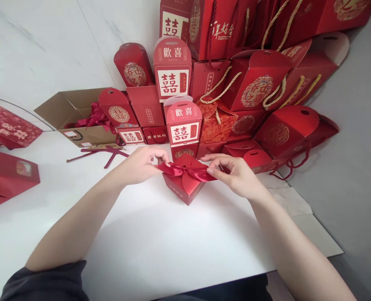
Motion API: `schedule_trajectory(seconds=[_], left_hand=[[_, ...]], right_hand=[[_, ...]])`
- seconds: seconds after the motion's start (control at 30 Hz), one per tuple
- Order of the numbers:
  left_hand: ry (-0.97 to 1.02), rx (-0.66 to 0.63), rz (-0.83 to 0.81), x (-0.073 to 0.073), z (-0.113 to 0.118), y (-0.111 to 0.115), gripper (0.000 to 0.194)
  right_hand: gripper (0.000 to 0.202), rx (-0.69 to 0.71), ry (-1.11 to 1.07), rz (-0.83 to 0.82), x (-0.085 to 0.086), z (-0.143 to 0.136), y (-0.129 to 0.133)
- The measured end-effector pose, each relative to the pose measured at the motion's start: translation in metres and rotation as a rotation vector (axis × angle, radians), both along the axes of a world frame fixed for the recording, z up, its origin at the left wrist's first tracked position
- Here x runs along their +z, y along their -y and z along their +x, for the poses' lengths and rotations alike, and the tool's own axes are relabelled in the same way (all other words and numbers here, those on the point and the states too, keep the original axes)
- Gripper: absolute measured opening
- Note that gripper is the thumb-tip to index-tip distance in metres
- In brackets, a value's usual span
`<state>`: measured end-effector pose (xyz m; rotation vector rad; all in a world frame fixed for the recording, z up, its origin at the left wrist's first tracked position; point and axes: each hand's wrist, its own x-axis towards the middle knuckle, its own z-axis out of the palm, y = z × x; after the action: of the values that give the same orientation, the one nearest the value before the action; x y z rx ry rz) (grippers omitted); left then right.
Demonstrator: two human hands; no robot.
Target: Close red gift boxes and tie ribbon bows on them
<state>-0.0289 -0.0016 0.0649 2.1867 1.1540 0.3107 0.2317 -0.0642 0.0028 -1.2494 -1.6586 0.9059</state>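
A small red gift box [185, 190] stands on the white table in front of me, its top flaps folded together. Across its top runs a shiny dark red ribbon [198, 173], gathered in a knot or bow at the middle. My left hand [143, 165] pinches the ribbon's left side between thumb and fingers. On the other side, my right hand [232, 172] is closed on the right part of the ribbon, thumb against fingers. Both hands hover just beside the box top, and the ribbon is stretched sideways between them.
Red gift boxes [182, 121] and bags with rope handles [257, 88] are stacked behind and to the right. A cardboard carton [75, 102] with red ribbon inside stands back left, loose ribbon strips [110, 156] before it. Another red box [9, 175] lies at the left edge.
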Motion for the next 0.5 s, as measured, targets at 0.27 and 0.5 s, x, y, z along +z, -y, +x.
schedule_trajectory(seconds=[0.27, 0.5], left_hand=[[0.062, -0.078, 0.027, -0.003, 0.002, -0.003, 0.022], [0.098, -0.16, 0.241, -0.002, 0.004, 0.0, 0.013]], right_hand=[[0.026, 0.08, -0.113, -0.084, -0.008, 0.002, -0.004], [0.017, 0.021, -0.02, 0.137, -0.011, -0.009, -0.003]])
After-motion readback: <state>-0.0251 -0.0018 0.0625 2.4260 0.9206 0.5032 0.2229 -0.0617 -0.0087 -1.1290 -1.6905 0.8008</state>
